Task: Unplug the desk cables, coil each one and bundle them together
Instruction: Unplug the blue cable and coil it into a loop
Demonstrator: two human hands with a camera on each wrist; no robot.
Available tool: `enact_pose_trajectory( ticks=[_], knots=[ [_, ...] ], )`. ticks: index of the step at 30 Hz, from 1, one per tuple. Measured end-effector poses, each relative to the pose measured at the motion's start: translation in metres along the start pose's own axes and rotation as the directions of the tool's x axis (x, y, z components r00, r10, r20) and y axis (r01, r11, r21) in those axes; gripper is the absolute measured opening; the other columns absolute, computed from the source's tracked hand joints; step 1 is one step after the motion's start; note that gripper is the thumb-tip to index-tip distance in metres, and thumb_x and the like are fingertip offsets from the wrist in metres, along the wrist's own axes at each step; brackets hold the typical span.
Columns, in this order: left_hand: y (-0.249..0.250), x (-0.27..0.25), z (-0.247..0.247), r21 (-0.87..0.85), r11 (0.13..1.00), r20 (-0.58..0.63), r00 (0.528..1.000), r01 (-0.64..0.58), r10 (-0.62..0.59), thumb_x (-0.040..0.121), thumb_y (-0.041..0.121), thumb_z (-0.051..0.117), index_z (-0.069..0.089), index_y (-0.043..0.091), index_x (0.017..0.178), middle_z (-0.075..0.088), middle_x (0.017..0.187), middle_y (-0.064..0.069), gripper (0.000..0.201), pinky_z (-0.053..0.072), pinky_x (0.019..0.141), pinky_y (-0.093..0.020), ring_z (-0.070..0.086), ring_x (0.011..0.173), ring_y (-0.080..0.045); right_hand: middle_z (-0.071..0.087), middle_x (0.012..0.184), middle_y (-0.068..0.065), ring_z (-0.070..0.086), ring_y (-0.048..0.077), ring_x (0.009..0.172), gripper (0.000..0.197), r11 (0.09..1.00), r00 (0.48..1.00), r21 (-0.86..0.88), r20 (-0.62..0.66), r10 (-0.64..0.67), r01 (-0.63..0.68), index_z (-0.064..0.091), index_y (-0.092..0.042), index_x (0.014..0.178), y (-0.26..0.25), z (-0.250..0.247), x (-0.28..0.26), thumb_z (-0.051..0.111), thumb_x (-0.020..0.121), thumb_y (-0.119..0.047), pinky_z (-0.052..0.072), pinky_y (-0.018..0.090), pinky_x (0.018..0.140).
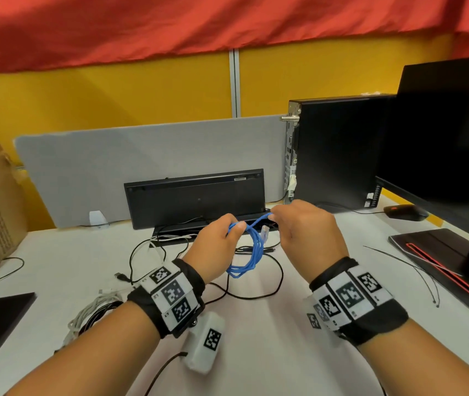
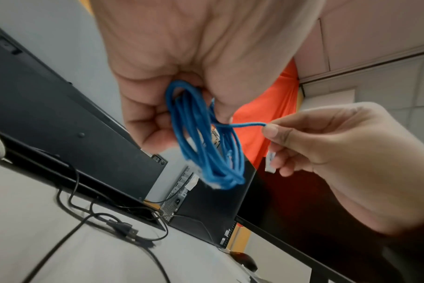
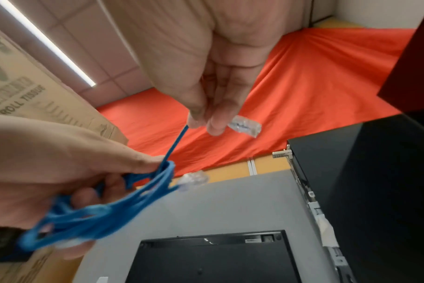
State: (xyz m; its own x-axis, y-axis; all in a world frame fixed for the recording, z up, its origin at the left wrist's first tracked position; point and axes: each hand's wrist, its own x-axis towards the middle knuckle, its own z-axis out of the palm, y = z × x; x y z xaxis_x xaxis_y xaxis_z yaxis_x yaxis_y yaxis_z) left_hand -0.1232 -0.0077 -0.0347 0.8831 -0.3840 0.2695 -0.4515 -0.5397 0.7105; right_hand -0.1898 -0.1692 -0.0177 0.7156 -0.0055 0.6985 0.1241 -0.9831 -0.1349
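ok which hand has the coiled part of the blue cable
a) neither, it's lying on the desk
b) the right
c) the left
c: the left hand grips the loops of the blue cable, while the right hand only pinches its free end near the clear plug.

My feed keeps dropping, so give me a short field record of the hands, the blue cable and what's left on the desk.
left hand: grips the coiled blue cable
right hand: pinches the cable's free end just behind its clear plug
coil: held above the desk, loops hanging
second plug: loose beside the coil
desk: black cables loose; white and black bunch at left
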Motion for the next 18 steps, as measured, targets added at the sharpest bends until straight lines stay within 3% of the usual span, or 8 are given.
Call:
enact_pose_trajectory(
  ticks=[4, 7, 9, 12, 14, 15, 16, 18],
  knots=[
    [-0.001, -0.003, 0.003, -0.102, 0.995, 0.102, 0.995, 0.005, 0.005, 0.099, 0.041, 0.045, 0.054, 0.022, 0.086, 0.048, 0.063, 0.003, 0.025, 0.050, 0.050, -0.021, 0.049, 0.047, -0.006, 0.068, 0.073, 0.011, 0.063, 0.029, 0.068, 0.015, 0.996, 0.999, 0.085, 0.044, -0.017, 0.013, 0.075, -0.007, 0.088, 0.013, 0.009, 0.012, 0.062, 0.092, -0.015, 0.054, 0.037, 0.066],
    [0.003, -0.005, 0.004, -0.210, 0.977, 0.075, 0.996, -0.029, 0.046, 0.095, 0.039, 0.054, 0.056, 0.019, 0.086, 0.051, 0.057, 0.005, 0.022, 0.049, 0.048, -0.020, 0.051, 0.042, -0.007, 0.075, 0.085, 0.007, 0.067, 0.018, 0.076, 0.017, 0.909, 0.985, 0.380, 0.079, 0.150, -0.169, 0.077, -0.012, 0.101, 0.017, 0.018, 0.010, 0.063, 0.092, -0.016, 0.051, 0.017, 0.072],
    [0.007, -0.005, 0.005, -0.290, 0.956, 0.035, 0.997, -0.050, 0.063, 0.096, 0.036, 0.055, 0.058, 0.013, 0.088, 0.052, 0.057, 0.003, 0.025, 0.048, 0.048, -0.024, 0.049, 0.042, -0.010, 0.075, 0.082, -0.002, 0.067, 0.010, 0.074, 0.018, 0.772, 0.941, 0.539, 0.230, 0.250, -0.337, 0.077, -0.018, 0.099, 0.011, 0.024, 0.006, 0.060, 0.093, -0.015, 0.049, 0.008, 0.069],
    [0.012, -0.003, 0.006, -0.341, 0.937, -0.018, 0.998, -0.070, 0.068, 0.097, 0.035, 0.054, 0.056, 0.013, 0.083, 0.052, 0.052, 0.009, 0.026, 0.046, 0.047, -0.026, 0.047, 0.041, -0.010, 0.074, 0.074, -0.001, 0.069, 0.018, 0.077, 0.024, 0.356, 0.807, 0.727, 0.490, 0.330, -0.587, 0.078, -0.021, 0.081, -0.001, 0.024, 0.004, 0.058, 0.091, -0.012, 0.058, 0.033, 0.076],
    [0.014, -0.002, 0.006, -0.355, 0.932, -0.053, 0.997, -0.076, 0.061, 0.097, 0.034, 0.054, 0.055, 0.011, 0.082, 0.052, 0.053, 0.009, 0.027, 0.045, 0.045, -0.025, 0.047, 0.041, -0.011, 0.072, 0.081, 0.008, 0.067, 0.022, 0.081, 0.018, 0.037, 0.733, 0.756, 0.619, 0.281, -0.653, 0.076, -0.008, 0.091, -0.003, 0.018, 0.003, 0.058, 0.089, -0.013, 0.058, 0.039, 0.078],
    [0.014, -0.002, 0.006, -0.361, 0.930, -0.069, 0.996, -0.072, 0.050, 0.097, 0.033, 0.055, 0.055, 0.010, 0.082, 0.051, 0.055, 0.007, 0.028, 0.044, 0.045, -0.025, 0.047, 0.041, -0.012, 0.069, 0.084, 0.010, 0.065, 0.021, 0.081, 0.021, -0.041, 0.717, 0.743, 0.658, 0.230, -0.668, 0.073, -0.003, 0.096, -0.003, 0.016, 0.002, 0.057, 0.090, -0.014, 0.058, 0.038, 0.076],
    [0.013, -0.001, 0.005, -0.372, 0.926, -0.083, 0.996, -0.065, 0.037, 0.097, 0.032, 0.055, 0.054, 0.009, 0.081, 0.049, 0.057, 0.003, 0.029, 0.043, 0.044, -0.024, 0.046, 0.041, -0.011, 0.067, 0.084, 0.011, 0.064, 0.020, 0.080, 0.021, -0.053, 0.710, 0.727, 0.681, 0.179, -0.685, 0.071, 0.000, 0.098, -0.004, 0.014, 0.001, 0.057, 0.090, -0.015, 0.058, 0.036, 0.074],
    [0.012, 0.001, 0.005, -0.403, 0.914, -0.097, 0.995, -0.056, 0.018, 0.097, 0.031, 0.055, 0.053, 0.007, 0.079, 0.046, 0.059, 0.000, 0.030, 0.041, 0.043, -0.023, 0.042, 0.041, -0.009, 0.067, 0.084, 0.018, 0.064, 0.023, 0.079, 0.015, 0.057, 0.710, 0.711, 0.689, 0.143, -0.701, 0.069, 0.003, 0.095, -0.010, 0.012, -0.001, 0.059, 0.089, -0.006, 0.057, 0.036, 0.072]
  ],
)
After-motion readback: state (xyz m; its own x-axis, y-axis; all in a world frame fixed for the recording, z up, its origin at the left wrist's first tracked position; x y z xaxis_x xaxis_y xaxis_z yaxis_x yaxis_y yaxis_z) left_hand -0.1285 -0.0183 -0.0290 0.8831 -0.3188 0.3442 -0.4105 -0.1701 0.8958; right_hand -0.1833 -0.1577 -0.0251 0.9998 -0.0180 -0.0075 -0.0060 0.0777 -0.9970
